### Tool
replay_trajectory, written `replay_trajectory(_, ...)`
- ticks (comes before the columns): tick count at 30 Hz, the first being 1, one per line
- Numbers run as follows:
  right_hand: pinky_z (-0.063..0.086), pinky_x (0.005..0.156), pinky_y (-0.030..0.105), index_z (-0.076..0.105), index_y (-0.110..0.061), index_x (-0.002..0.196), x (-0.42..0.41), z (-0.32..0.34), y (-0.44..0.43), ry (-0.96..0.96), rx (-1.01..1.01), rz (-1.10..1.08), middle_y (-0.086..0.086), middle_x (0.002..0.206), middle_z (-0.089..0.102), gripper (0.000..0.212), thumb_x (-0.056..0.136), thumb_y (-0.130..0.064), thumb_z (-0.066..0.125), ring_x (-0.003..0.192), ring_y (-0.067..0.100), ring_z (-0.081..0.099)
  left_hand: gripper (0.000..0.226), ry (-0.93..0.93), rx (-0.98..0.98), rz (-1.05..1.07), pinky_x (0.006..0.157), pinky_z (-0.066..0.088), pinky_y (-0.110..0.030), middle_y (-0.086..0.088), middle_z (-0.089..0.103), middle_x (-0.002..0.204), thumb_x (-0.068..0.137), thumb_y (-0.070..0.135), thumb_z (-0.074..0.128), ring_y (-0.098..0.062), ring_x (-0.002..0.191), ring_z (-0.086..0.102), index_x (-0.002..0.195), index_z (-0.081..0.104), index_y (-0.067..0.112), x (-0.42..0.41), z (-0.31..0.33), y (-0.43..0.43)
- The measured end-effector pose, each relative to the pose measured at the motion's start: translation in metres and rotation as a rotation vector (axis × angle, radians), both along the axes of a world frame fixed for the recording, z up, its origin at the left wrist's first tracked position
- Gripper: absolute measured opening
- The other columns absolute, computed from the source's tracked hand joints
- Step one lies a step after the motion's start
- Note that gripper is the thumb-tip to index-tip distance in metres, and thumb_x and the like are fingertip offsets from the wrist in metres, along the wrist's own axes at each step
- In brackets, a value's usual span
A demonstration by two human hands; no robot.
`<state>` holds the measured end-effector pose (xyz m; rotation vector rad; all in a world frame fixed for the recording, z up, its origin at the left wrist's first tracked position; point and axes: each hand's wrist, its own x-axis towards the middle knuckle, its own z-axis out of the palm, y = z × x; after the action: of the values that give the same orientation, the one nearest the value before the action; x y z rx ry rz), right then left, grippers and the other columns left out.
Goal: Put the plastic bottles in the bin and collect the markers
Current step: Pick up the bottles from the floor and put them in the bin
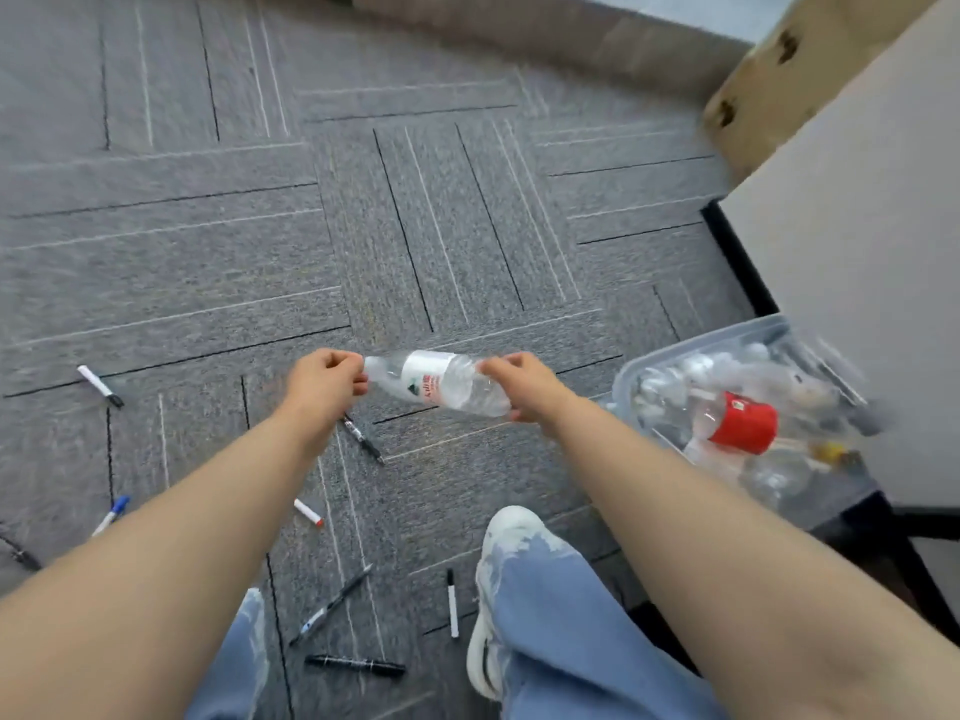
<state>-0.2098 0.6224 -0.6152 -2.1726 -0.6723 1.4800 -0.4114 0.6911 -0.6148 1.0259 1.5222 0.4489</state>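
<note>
A clear plastic bottle [441, 381] with a white label is held level above the grey carpet. My left hand [324, 381] pinches its cap end and my right hand [519, 381] grips its base. To the right stands a clear plastic bin [631, 374] with several bottles inside, one with a red label [743, 423]. Several markers and pens lie on the carpet: a white one with a black cap [100, 386], a blue-capped one [111, 514], a red-tipped one [309, 512], a black pen [362, 440] under my left wrist, and more near my feet [453, 602].
A grey panel with a black base [857, 252] rises at the right behind the bin. A wooden piece [769, 80] sits at the top right. My white shoe [506, 553] and jeans fill the lower middle. Open carpet [260, 200] stretches ahead.
</note>
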Motion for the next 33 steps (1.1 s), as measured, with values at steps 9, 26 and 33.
replay_trajectory(9, 0.041, 0.043, 0.022, 0.046, -0.01, 0.125, 0.032, 0.094, -0.159, 0.203, 0.235, -1.08, 0.019, 0.101, 0.062, 0.058, 0.092, -0.056, 0.035, 0.057, 0.018, 0.056, 0.023, -0.143, 0.064, -0.112, 0.056, 0.037, -0.021, -0.001, 0.054, 0.072, 0.094, 0.011, 0.047, -0.01, 0.064, 0.051, 0.072, 0.051, 0.018, 0.068, 0.086, -0.111)
replay_trajectory(26, 0.051, 0.07, 0.031, 0.041, -0.004, 0.134, 0.079, 0.146, -0.216, 0.362, 0.362, -1.15, 0.019, 0.117, 0.056, 0.067, 0.093, -0.056, 0.037, 0.092, 0.026, 0.061, 0.017, -0.134, 0.1, -0.251, 0.057, 0.039, -0.02, 0.0, 0.056, 0.077, 0.093, 0.012, 0.047, -0.01, 0.068, 0.052, 0.078, 0.053, 0.016, 0.12, 0.126, -0.148)
replay_trajectory(33, 0.049, 0.074, 0.029, 0.049, -0.01, 0.123, 0.053, 0.119, -0.228, 0.254, 0.211, -0.937, 0.009, 0.096, 0.062, 0.032, 0.097, -0.029, 0.048, 0.09, 0.022, 0.061, 0.019, -0.117, 0.069, -0.242, 0.056, 0.037, -0.021, 0.0, 0.056, 0.077, 0.093, 0.011, 0.047, -0.01, 0.067, 0.051, 0.076, 0.052, 0.017, 0.114, 0.115, -0.159)
